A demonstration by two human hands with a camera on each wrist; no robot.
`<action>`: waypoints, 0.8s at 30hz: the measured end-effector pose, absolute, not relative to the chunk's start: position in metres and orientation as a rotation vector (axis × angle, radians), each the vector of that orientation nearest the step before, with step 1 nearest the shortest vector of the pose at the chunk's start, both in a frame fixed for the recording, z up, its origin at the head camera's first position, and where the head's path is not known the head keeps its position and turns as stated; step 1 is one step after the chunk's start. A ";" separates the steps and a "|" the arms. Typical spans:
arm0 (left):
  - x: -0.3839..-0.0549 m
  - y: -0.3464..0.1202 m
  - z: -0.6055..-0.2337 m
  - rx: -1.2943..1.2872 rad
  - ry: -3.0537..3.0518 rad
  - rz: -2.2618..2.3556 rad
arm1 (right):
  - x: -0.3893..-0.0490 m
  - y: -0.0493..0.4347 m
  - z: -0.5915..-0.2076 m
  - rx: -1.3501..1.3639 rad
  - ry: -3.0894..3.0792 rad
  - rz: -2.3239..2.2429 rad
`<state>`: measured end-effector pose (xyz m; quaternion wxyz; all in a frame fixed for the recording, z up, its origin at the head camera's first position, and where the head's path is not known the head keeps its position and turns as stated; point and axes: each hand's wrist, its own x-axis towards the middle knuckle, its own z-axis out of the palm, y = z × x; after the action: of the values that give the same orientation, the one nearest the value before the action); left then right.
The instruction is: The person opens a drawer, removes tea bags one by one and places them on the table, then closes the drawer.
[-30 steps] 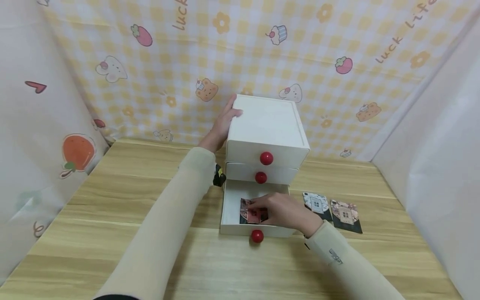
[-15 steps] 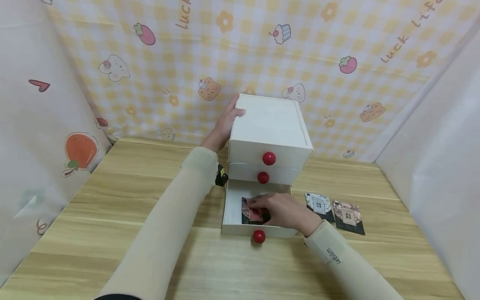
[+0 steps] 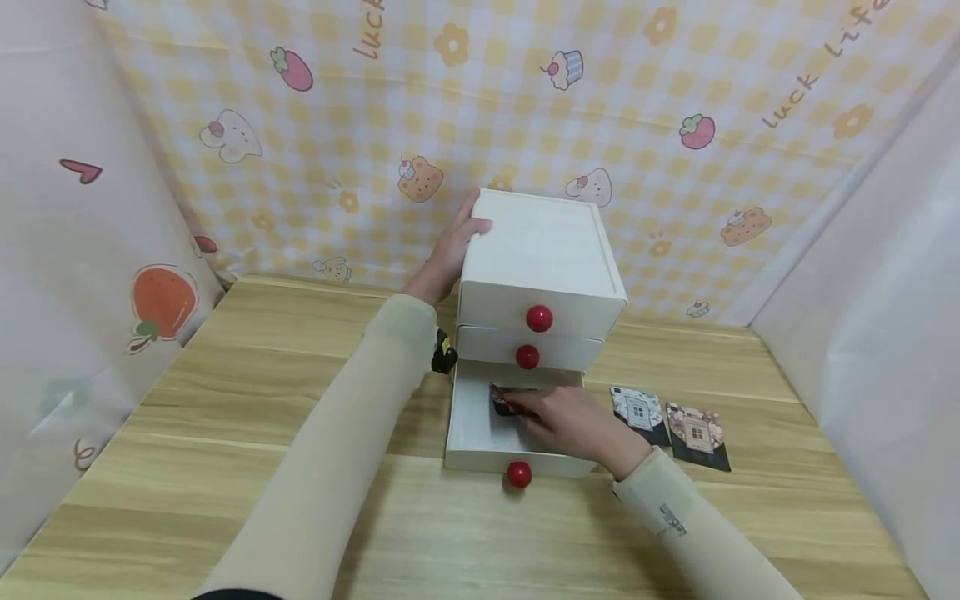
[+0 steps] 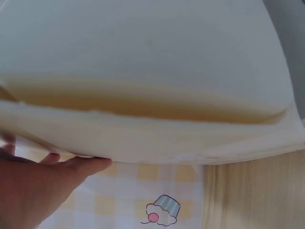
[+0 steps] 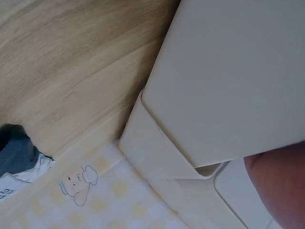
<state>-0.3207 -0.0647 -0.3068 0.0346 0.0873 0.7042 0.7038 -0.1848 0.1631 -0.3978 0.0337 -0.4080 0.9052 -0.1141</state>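
Note:
A white three-drawer cabinet (image 3: 540, 242) with red round knobs stands on the wooden table. My left hand (image 3: 452, 250) rests against its upper left side, the thumb over the top edge; its fingers show at the cabinet's edge in the left wrist view. The bottom drawer (image 3: 471, 425) is pulled out. Inside it, my right hand (image 3: 576, 422) pinches a small dark red and black sachet (image 3: 502, 400), partly covered by the fingers and tilted up. In the right wrist view only part of the right hand (image 5: 281, 183) shows, and the sachet is hidden.
To the right of the drawer lie two flat sachets on the table, one white and black (image 3: 637, 411), the other pink and black (image 3: 697, 433). A yellow checked curtain (image 3: 337, 125) hangs behind, with white cloth (image 3: 885, 317) at the sides.
The sachet lay flat near the drawer's front; it is now tilted and farther back, in my right fingers. The left hand keeps its place on the cabinet.

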 end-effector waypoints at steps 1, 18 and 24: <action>-0.321 -0.064 -0.307 0.269 2.164 2.162 | -0.184 0.164 -0.398 -1.254 2.798 -0.351; -0.323 -0.060 -0.309 0.272 2.164 2.146 | -0.165 0.189 -0.385 -1.313 2.925 -0.536; -0.323 -0.062 -0.309 0.264 2.182 2.155 | -0.152 0.197 -0.374 -1.379 3.000 -0.587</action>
<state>-0.3234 -0.0625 -0.3088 0.0316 0.0859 0.7086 0.6997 -0.1523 0.1975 -0.3739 -0.1056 -0.4090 0.8895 -0.1742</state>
